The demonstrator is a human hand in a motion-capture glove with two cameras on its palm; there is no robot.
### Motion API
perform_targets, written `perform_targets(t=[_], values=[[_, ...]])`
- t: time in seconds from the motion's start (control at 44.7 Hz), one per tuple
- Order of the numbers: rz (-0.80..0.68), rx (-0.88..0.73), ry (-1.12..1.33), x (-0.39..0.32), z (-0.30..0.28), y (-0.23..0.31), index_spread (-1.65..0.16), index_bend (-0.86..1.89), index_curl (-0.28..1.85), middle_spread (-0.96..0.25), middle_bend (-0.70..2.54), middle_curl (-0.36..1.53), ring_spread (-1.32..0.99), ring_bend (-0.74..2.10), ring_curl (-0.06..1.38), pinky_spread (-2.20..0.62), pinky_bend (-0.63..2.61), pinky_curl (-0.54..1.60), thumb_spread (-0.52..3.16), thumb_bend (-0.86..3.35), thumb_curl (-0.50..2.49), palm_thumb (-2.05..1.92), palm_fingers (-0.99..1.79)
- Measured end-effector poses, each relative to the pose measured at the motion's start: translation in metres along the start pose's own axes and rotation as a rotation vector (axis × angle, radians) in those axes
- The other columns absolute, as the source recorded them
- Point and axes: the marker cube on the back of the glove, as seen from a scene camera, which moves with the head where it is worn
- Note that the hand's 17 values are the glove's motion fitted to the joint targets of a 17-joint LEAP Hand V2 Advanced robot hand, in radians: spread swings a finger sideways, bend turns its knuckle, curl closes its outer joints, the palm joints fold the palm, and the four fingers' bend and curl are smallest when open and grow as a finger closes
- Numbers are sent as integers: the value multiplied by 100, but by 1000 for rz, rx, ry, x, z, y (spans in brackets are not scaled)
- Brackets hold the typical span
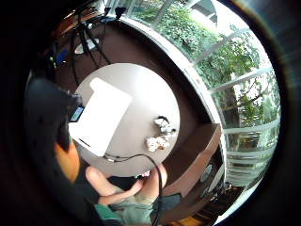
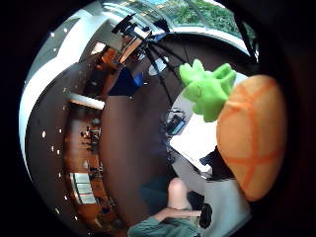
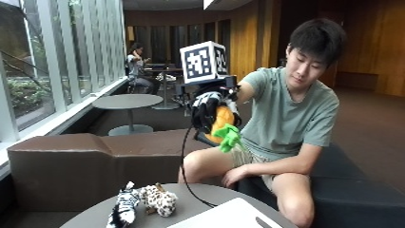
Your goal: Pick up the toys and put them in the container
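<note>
The gloved right hand [image 3: 212, 111] was raised well above the desk, in front of the person's chest, its grip clamped round an orange plush toy [image 3: 221, 118] with green leaves [image 3: 229, 137] hanging below the fingers. In the thumb-side palm view the orange toy [image 2: 252, 136] filled much of the picture, ribbed with paler orange lines, and its green leaves [image 2: 207, 91] stuck out beside it, so the toy sat close against the palm.

Below the hand lay the round grey desk [image 3: 190, 199]. Near its edge on the window side, two more plush toys lay just beside each other: a black-and-white striped zebra [image 3: 123, 209] and a spotted cream-and-brown animal [image 3: 158, 199]. They seemed to touch, though the contact was hard to make out. The little-finger-side palm view showed the same pair [image 1: 160, 134] from above, small on the round desk [image 1: 141, 84] near the rim that faced the windows.

The white container [image 3: 231, 216] stood on the desk on the person's side, well apart from the two toys; only its near corner showed in the outside view. From above it read as a white rectangular box [image 1: 101, 115] covering a good part of the desk.

The person's bare left hand [image 3: 234, 175] rested on their thigh, holding nothing. A black cable [image 3: 187, 175] ran down from the glove to the desk.
</note>
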Motion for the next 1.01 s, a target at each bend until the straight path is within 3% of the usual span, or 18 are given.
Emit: perform_targets(t=[0.224,0.335,0.358,0.38,0.648,1.006], values=[[9,-94,65,-30,63,-6,-39,76,66,-30,99,84,-42,139,72,-34,138,56,21,10,114,66,22],[18,-195,90,-33,87,-6,-29,47,57,-25,69,73,-35,125,66,-27,141,54,58,2,109,47,-27],[18,-204,92,-33,89,-6,-30,48,58,-27,70,73,-36,132,68,-29,141,53,62,5,109,49,-2],[18,-210,95,-33,91,-6,-27,38,53,-21,58,68,-31,114,62,-22,141,52,69,-2,104,39,-39],[19,-196,138,-8,69,1,-20,14,43,-5,25,54,-14,73,47,-5,119,42,111,-3,77,18,-24],[116,-170,207,105,24,56,-20,10,34,-3,18,48,-8,58,41,0,104,36,130,-1,57,13,-14]])
